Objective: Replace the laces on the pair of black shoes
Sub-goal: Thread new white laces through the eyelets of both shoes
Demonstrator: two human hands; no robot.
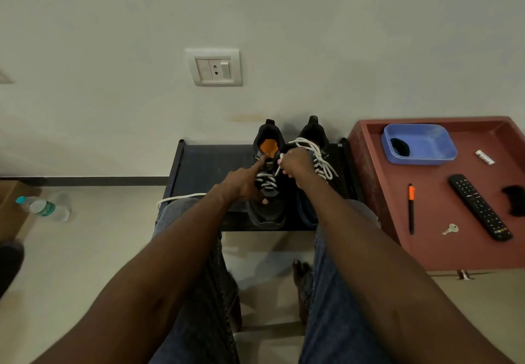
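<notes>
Two black shoes stand side by side on a low black rack, toes toward me. The left shoe has an orange insole and a white lace threaded through its lower eyelets. My left hand rests on this shoe, index finger pointing at an upper eyelet and thumb pressed on the toe. My right hand is closed around one end of that lace, pulling it up. The right shoe is laced in white, with loose loops on top. The lace's other end trails left over my knee.
A red-brown table at right carries a blue tub, a remote, a pen and a key. A water bottle lies on the floor at left. A wall socket sits above the rack.
</notes>
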